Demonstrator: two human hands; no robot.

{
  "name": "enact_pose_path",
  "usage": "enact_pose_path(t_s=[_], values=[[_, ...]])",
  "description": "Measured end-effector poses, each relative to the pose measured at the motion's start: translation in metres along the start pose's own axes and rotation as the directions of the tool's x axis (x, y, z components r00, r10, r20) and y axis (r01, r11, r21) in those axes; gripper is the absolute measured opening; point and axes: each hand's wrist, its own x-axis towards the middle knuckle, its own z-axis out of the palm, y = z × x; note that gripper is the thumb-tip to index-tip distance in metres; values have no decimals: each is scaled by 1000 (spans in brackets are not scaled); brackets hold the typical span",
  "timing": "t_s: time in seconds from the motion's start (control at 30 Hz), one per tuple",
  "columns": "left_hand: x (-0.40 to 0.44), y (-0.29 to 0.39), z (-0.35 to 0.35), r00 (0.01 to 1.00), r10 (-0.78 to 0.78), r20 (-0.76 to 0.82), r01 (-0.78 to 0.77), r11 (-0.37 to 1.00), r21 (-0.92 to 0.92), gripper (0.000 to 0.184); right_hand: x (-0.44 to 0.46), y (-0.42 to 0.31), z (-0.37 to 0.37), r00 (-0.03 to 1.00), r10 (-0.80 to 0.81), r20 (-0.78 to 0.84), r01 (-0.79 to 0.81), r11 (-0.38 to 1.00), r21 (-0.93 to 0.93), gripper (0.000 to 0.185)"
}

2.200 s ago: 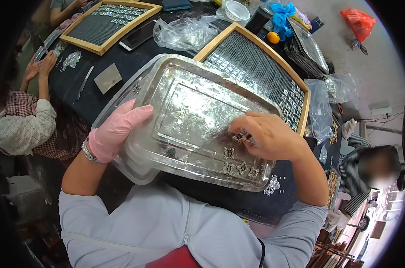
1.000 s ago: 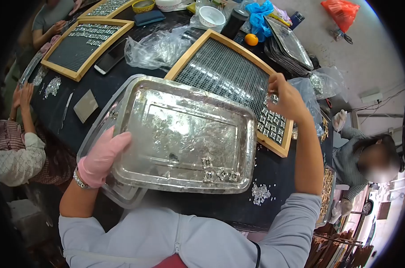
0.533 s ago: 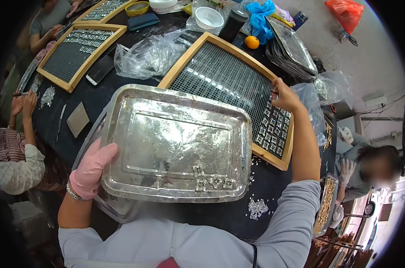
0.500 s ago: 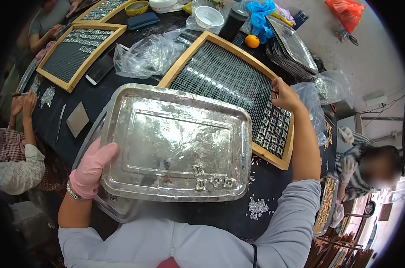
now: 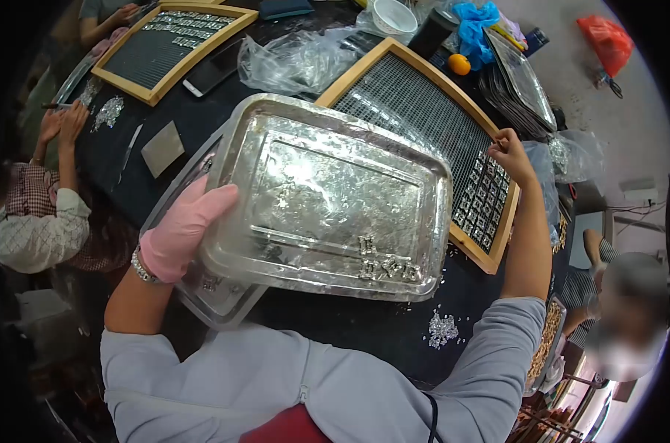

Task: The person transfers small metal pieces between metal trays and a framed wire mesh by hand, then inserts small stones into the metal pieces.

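Observation:
My left hand (image 5: 183, 232), in a pink glove, grips the left edge of a shallow metal tray (image 5: 327, 192), holding it tilted above the table. Several small silvery metal pieces (image 5: 390, 268) lie in the tray's lower right corner. My bare right hand (image 5: 513, 159) is at the right side of a wooden-framed mesh panel (image 5: 401, 96). Its fingers are pinched together; a dark sliver shows at them, too small to name. Just below those fingers, rows of dark square pieces with shiny stones (image 5: 486, 196) sit on the mesh. The held tray hides the panel's lower left part.
A second tray (image 5: 235, 306) lies under the held one. Loose clear stones (image 5: 443, 329) are piled on the black table. Leftward are a phone (image 5: 211, 74), a square plate (image 5: 163, 150) and another framed panel (image 5: 154, 92). Other people sit at both sides.
The head view has shifted, so most things appear further right and higher. The held tray has come slightly nearer the panel's right side. My right hand is closer to the rows of dark pieces.

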Motion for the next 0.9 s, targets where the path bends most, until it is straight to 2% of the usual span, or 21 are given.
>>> enact_pose_path(t_s=[0.1, 0.2, 0.33, 0.4, 0.5, 0.63, 0.9], values=[[-2, 1, 0, 1000, 2, 9, -2, 999, -46, 38, -8, -13, 1, 981, -107, -161, 98, 993, -64, 30], [-2, 1, 1, 999, 14, 43, -11, 997, -78, 38, -48, -96, 14, 962, -209, -178, 213, 977, 2, 25], [0, -2, 1, 993, 59, 100, -53, 997, -61, 38, -122, -196, 56, 896, -440, 64, 444, 891, -97, 28], [-2, -2, 3, 994, 59, 95, -54, 997, -56, 38, -144, -219, 77, 846, -489, 214, 519, 847, -114, 29], [-8, -1, 7, 988, 69, 141, -64, 997, -45, 36, -156, -231, 101, 752, -566, 337, 618, 783, -66, 31], [-11, -5, 4, 988, 90, 126, -82, 995, -63, 35, -158, -239, 116, 685, -613, 394, 695, 712, -101, 36], [-18, 0, 11, 991, 85, 99, -72, 989, -130, 32, -161, -249, 119, 703, -562, 436, 655, 750, -91, 35]])
